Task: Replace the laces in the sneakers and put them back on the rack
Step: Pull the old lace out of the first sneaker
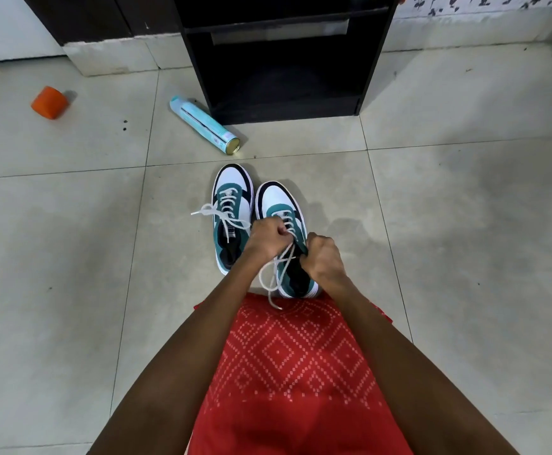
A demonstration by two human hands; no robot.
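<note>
The nearer sneaker [276, 198] sits on the floor just beside the other sneaker [232, 178], which is already tied, in front of the rack [284, 77]. The left hand [266, 236] and right hand [323, 257] both pinch its white lace [273, 274]. Best to pull both ends evenly and snug the crossing before forming the bow.

Home entryway, tiled floor [71, 224], black shoe rack [284, 60] (open shelves)

sneakers [258, 224] side by side before rack [284, 57], can [204, 124] left
</note>
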